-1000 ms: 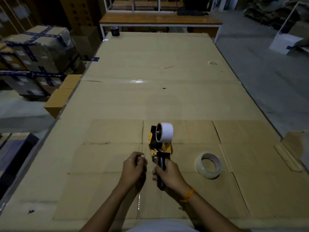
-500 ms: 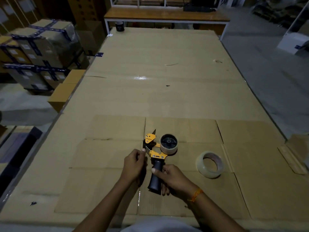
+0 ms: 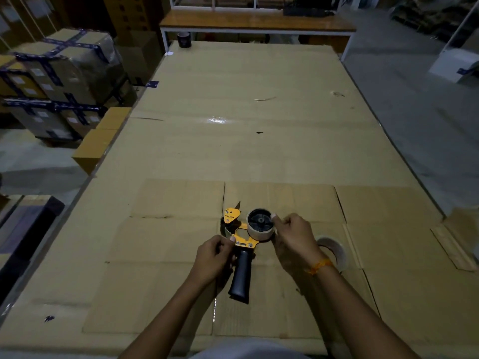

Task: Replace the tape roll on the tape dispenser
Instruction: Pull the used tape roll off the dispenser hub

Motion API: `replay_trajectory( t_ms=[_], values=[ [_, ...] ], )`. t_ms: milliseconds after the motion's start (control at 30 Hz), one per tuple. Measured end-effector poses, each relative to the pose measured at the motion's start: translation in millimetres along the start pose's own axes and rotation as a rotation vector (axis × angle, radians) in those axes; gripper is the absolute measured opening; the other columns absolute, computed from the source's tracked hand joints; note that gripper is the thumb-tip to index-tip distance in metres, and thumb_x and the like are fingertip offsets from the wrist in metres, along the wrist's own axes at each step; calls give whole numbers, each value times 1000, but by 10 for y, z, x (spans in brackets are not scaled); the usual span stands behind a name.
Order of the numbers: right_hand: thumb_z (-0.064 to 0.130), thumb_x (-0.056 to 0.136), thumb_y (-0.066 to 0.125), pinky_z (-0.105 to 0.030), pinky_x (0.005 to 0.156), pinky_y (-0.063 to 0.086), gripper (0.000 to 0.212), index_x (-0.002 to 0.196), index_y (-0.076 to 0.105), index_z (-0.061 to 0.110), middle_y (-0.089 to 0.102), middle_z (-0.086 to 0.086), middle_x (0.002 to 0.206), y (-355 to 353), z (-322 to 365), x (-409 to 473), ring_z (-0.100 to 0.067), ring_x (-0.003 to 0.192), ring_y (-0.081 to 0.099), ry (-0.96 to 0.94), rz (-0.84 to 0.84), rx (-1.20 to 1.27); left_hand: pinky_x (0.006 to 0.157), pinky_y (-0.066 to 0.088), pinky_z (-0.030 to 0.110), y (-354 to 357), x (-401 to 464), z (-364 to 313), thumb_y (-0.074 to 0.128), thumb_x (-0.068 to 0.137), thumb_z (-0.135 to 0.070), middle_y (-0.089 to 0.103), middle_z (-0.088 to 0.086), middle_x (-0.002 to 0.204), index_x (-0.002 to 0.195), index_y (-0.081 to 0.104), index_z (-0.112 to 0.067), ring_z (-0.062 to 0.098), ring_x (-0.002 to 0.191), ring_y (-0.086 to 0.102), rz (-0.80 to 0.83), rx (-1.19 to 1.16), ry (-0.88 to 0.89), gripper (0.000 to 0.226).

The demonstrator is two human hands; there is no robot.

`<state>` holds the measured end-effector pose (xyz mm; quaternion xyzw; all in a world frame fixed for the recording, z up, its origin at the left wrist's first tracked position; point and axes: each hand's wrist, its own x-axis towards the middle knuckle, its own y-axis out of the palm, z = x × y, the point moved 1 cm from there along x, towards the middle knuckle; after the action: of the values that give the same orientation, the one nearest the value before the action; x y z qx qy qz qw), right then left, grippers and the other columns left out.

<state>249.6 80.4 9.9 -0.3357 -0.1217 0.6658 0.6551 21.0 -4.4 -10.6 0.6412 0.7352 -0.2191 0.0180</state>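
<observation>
The tape dispenser (image 3: 239, 244) lies flat on the cardboard-covered tabletop (image 3: 259, 125), near its front edge, black handle pointing near. It is judged light and rigid: yellow metal frame, ribbed plastic hub, and a toothed blade at the far left best avoided. The nearly spent roll (image 3: 260, 229) on the hub, a pale stiff ring, is pinched at its right rim by the fingers of the right hand (image 3: 294, 238); a straight pull off the hub is judged suitable. The frame is steadied by the left hand (image 3: 213, 257), fingers curled against it. A clear, smooth tape roll (image 3: 334, 248) waits just right, partly hidden.
</observation>
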Motion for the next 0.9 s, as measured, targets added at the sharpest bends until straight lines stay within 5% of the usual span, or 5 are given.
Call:
replay_trajectory(
  t_ms=[267, 600, 700, 767, 900],
  values=[
    [28, 101, 73, -34, 68, 46, 40, 65, 63, 11, 65, -12, 70, 148, 110, 542, -27, 71, 62, 89, 192, -197, 66, 67, 46, 69, -66, -29, 69, 105, -30, 80, 20, 80, 103, 65, 9, 28, 62, 76, 45, -109, -68, 39],
    [15, 87, 91, -49, 94, 67, 43, 118, 71, -8, 78, -23, 116, 170, 240, 688, -36, 109, 79, 355, 274, -21, 66, 65, 41, -58, 184, -333, 75, 100, -26, 77, 9, 67, 84, 71, -2, 18, 61, 77, -125, 153, 104, 29],
    [4, 88, 89, -37, 67, 70, 42, 121, 66, -7, 74, -22, 118, 183, 280, 651, -35, 108, 78, 412, 292, 71, 68, 63, 31, -116, 347, -459, 74, 99, -23, 76, 2, 69, 85, 73, -9, 9, 63, 74, -148, 226, 209, 20],
    [3, 88, 88, -32, 56, 66, 32, 108, 63, -4, 71, -18, 108, 214, 297, 632, -34, 104, 75, 416, 267, 83, 70, 62, 33, -112, 486, -524, 75, 98, -25, 75, 0, 73, 88, 74, -12, 13, 69, 73, -131, 295, 245, 16],
    [1, 85, 89, -47, 85, 70, 39, 87, 51, 5, 64, -13, 97, 270, 282, 633, -35, 102, 74, 420, 223, 90, 72, 59, 36, -58, 813, -663, 75, 95, -25, 75, -4, 84, 97, 77, -15, 13, 78, 69, -74, 445, 340, 11]
  ],
)
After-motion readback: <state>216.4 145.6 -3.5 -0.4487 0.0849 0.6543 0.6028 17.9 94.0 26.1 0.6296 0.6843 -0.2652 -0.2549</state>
